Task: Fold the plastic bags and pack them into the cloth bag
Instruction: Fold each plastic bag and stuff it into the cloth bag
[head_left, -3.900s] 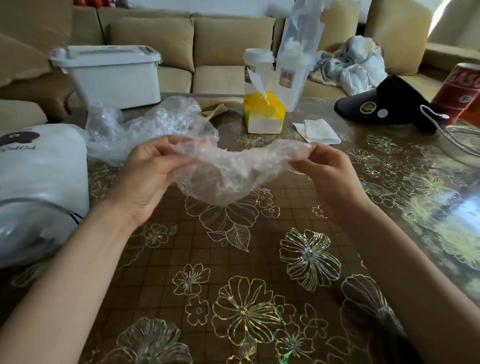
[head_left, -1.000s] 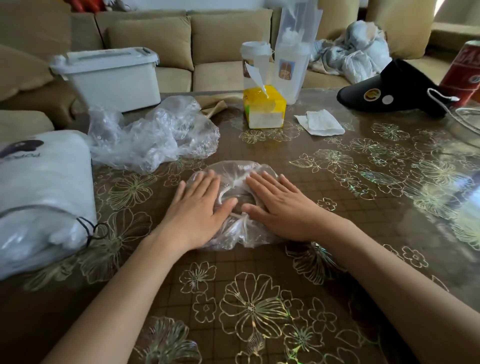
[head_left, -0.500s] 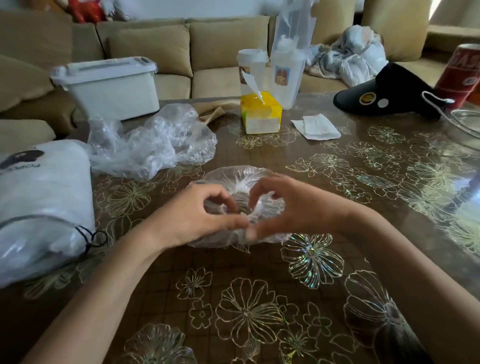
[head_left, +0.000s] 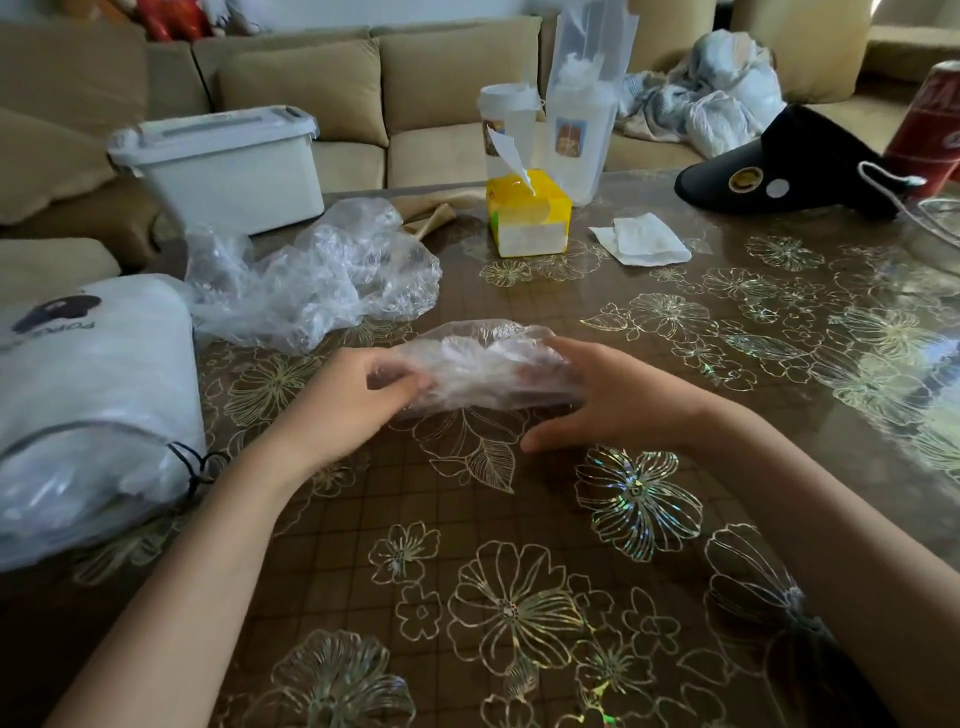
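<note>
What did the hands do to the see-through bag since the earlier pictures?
The plastic bag came down from the air onto the table, and both palms pressed it flat. Then the left hand and right hand pinched its near edge and folded it. Now they hold its two ends. The crumpled pile, cloth bag and tissue box stayed put.

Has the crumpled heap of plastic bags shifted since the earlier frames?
No. The heap of plastic bags lies as before, left of the yellow tissue box, before the white bin.
</note>
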